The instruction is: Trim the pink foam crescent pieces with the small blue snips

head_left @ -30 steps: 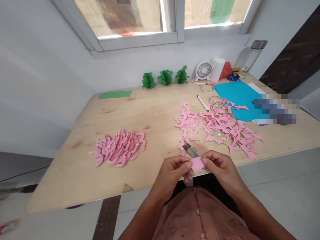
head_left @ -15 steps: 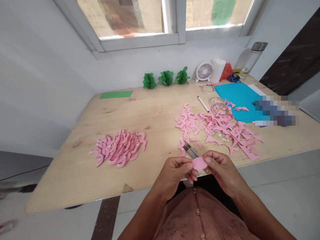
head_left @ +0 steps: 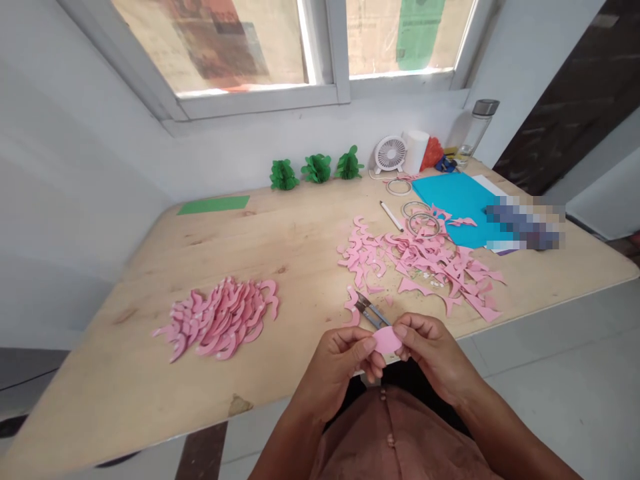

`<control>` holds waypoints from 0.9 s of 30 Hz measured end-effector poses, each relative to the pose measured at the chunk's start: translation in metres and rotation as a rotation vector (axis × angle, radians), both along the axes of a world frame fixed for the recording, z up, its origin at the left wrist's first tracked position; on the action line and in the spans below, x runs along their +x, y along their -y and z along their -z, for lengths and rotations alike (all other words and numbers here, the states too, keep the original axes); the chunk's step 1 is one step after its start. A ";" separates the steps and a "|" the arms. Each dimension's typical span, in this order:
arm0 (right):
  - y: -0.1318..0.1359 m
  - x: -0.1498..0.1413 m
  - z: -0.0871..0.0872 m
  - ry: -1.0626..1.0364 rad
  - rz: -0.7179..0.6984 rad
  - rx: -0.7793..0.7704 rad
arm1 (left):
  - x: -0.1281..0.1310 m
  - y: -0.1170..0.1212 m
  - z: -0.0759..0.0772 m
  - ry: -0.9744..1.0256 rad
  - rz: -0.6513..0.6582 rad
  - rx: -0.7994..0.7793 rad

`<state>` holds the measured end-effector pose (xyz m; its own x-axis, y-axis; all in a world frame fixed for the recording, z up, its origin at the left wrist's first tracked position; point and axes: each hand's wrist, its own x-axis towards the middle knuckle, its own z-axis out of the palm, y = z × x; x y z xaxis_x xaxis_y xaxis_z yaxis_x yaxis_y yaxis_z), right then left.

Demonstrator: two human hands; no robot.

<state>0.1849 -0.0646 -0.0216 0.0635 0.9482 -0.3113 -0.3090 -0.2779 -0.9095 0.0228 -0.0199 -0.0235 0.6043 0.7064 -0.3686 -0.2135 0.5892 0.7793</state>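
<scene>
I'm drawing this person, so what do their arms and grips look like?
The left grip and right grip are bare, five-fingered hands, with no gloves, rings or markings that I can see. No sleeve, watch or bracelet shows on the left forearm or right forearm. The person wears a brownish-pink top with small round buttons down the front.

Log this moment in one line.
left hand: pinching pink piece | right hand: pinching its opposite side | snips: on table, beyond both hands
</scene>
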 end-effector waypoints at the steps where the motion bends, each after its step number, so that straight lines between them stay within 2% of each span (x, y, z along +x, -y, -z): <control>1: 0.000 0.001 0.000 0.050 0.003 0.009 | 0.000 0.000 -0.001 -0.031 -0.005 0.026; 8: 0.004 0.011 0.007 0.391 0.011 0.057 | 0.009 0.001 -0.008 -0.223 -0.052 0.200; 15: 0.005 0.013 0.012 0.485 0.009 0.074 | 0.014 0.002 -0.003 -0.270 -0.082 0.210; 23: 0.006 0.020 0.003 0.682 -0.054 0.147 | 0.019 -0.002 -0.002 -0.324 -0.030 0.255; 25: 0.007 0.033 0.003 0.725 0.018 0.159 | 0.018 -0.002 0.000 -0.316 -0.037 0.262; 27: 0.006 0.059 0.005 0.780 0.186 0.162 | 0.016 -0.001 0.004 -0.315 -0.063 0.263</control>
<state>0.2434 -0.0709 -0.0269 0.3655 0.9304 0.0274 0.4015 -0.1310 -0.9064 0.0383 -0.0186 -0.0274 0.4434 0.8331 -0.3306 0.0302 0.3547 0.9345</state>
